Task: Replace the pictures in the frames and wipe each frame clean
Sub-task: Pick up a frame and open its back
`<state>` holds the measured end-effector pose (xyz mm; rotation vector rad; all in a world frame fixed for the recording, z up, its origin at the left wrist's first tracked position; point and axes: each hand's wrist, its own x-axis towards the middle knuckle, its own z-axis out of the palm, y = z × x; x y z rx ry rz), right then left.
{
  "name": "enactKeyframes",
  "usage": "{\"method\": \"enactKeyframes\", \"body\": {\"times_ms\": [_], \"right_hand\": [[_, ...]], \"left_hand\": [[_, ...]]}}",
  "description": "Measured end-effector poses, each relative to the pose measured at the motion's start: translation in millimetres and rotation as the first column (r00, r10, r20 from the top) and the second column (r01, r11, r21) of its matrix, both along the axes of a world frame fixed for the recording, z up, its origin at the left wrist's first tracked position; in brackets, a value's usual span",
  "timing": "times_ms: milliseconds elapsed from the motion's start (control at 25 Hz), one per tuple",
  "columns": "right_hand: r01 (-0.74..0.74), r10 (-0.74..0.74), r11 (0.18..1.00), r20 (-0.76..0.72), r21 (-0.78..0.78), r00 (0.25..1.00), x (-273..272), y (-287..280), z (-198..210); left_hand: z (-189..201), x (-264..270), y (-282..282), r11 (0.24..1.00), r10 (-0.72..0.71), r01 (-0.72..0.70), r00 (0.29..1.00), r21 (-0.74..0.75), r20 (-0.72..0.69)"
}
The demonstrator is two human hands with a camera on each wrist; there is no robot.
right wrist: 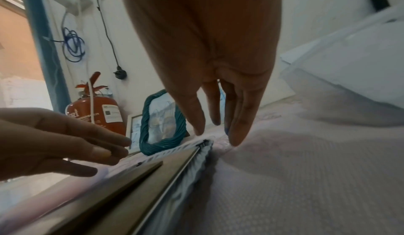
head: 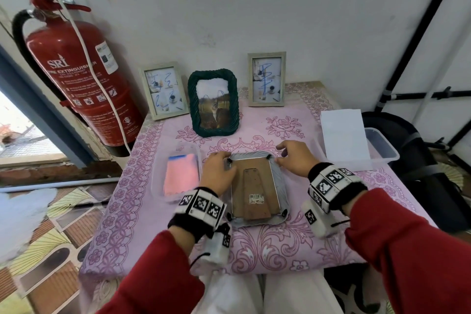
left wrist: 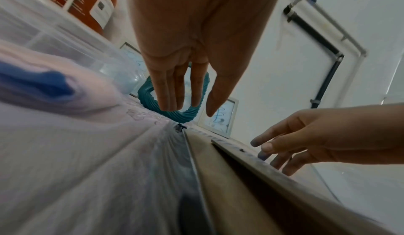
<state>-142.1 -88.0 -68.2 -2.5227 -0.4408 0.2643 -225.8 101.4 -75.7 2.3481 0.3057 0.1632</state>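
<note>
A silver ribbed picture frame [head: 279, 181] lies face down on the pink tablecloth, its brown backing board [head: 251, 186] and folded stand facing up. My left hand [head: 218, 169] rests at the frame's far-left corner with its fingers [left wrist: 168, 90] straight and holding nothing. My right hand [head: 289, 155] is at the far-right corner, and its relaxed fingertips [left wrist: 262, 156] touch the frame's edge [left wrist: 247, 154]. In the right wrist view the fingers [right wrist: 196, 116] hang over the corner clip [right wrist: 204, 143]. Black clips sit at the backing's corners.
A dark green rope frame [head: 213, 102] and two pale wooden frames [head: 163, 89] [head: 266, 79] stand at the back against the wall. A clear tub [head: 158, 186] with a pink cloth [head: 181, 176] sits left; another tub [head: 382, 150] with white paper [head: 344, 137] sits right. Fire extinguisher [head: 76, 79] far left.
</note>
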Motion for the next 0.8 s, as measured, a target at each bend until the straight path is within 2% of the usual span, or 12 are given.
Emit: {"method": "enactKeyframes", "body": {"times_ms": [120,240,320,600,800], "right_hand": [[-0.02,0.019,1.0,-0.073,-0.004,0.997,11,5,-3],[0.027,0.001,0.989,-0.19,0.147,0.982,20,7,-7],[0.087,-0.037,0.978,-0.25,0.192,0.968,23,7,-9],[0.131,-0.062,0.962,-0.276,0.241,0.959,30,10,-21],[0.129,-0.033,0.946,-0.309,0.296,0.95,32,8,-25]], "left_hand": [[-4,26,2,0.994,0.014,0.001,0.99,0.108,-0.139],[-8,44,7,0.992,0.104,-0.087,0.976,0.095,-0.19],[-8,50,11,0.992,0.11,-0.093,0.969,0.084,-0.222],[-6,51,18,0.994,0.071,-0.087,0.974,-0.066,-0.215],[-5,49,17,0.996,0.053,-0.068,0.976,-0.063,-0.213]]}}
